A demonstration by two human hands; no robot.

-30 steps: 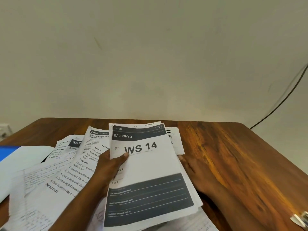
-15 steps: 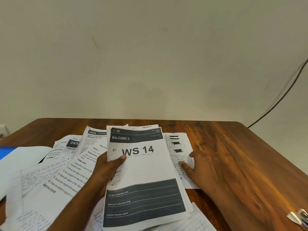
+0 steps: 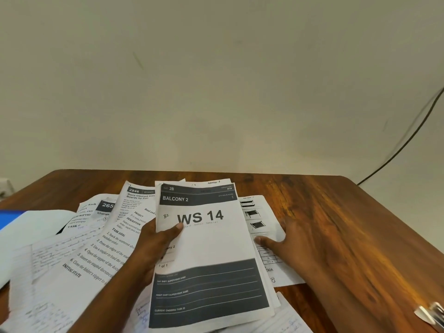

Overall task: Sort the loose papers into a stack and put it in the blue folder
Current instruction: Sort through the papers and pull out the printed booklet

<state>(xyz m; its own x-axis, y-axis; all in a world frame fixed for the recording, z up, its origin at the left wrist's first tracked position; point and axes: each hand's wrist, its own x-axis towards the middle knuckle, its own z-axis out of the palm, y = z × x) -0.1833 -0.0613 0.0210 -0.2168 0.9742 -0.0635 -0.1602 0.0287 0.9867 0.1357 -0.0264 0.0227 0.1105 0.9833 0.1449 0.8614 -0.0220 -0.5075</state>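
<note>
Pinching grip first: the left hand holds a white printed sheet headed "WS 14" with dark grey bands, thumb on its face and fingers hidden behind it, with a few more sheets squared roughly under it as a small gathered stack. At about three o'clock from that stack, the right hand lies spread and flat, fingers straight, pressing on a white sheet printed with small table drawings that rests on the brown wooden worktop.

Judging by this, the gathering step is in hand and well short of done: loose white printed and handwritten pages lie fanned across the worktop from seven to ten o'clock of the stack. The next move probably calls for sliding the drawings sheet toward the stack and tucking it beneath or on top, keeping edges aligned so the thin paper does not buckle.

Only a blue corner shows at the left edge, at nine o'clock, likely the blue folder, mostly covered by a white page and cut off by the frame. How many sheets the left hand holds is unclear. A shiny metal object at five o'clock is blurred and cropped; I cannot tell what it is.
</note>
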